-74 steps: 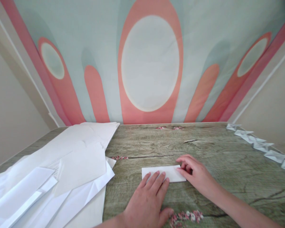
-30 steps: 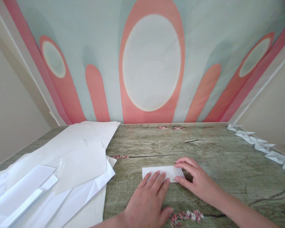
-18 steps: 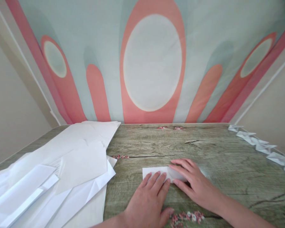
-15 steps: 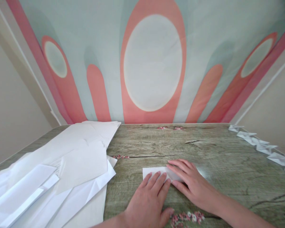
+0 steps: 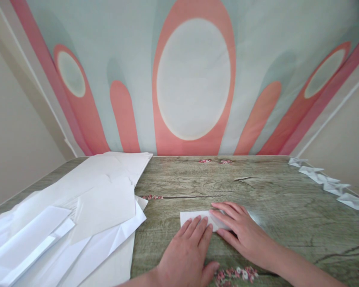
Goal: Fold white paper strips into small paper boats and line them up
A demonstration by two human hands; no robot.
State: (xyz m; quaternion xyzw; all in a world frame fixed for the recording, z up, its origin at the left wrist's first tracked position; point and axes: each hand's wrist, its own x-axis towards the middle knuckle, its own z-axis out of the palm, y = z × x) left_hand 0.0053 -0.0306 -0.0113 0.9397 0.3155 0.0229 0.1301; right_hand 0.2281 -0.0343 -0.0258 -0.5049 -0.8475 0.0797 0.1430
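A small folded strip of white paper point(image 5: 186, 215) lies flat on the wood-patterned table, partly covered by both hands. My left hand point(image 5: 188, 249) is flat and open, its fingertips pressing on the paper's near edge and its thumb resting on the tabletop. From the right, my right hand point(image 5: 242, 229) lies over the paper's right end, fingers stretched out, the index finger and thumb on either side of it. That right end is hidden beneath the fingers.
At the left, a wide heap of white paper sheets point(image 5: 101, 207) covers the table point(image 5: 266, 191), with folded strips point(image 5: 32, 235) on top. Several small folded paper pieces point(image 5: 312, 174) line the right edge. Behind the table stands a patterned backdrop point(image 5: 194, 79).
The fingers of my left hand have shifted very slightly on the paper, showing a little more of it between the hands. Otherwise things stay as they were.
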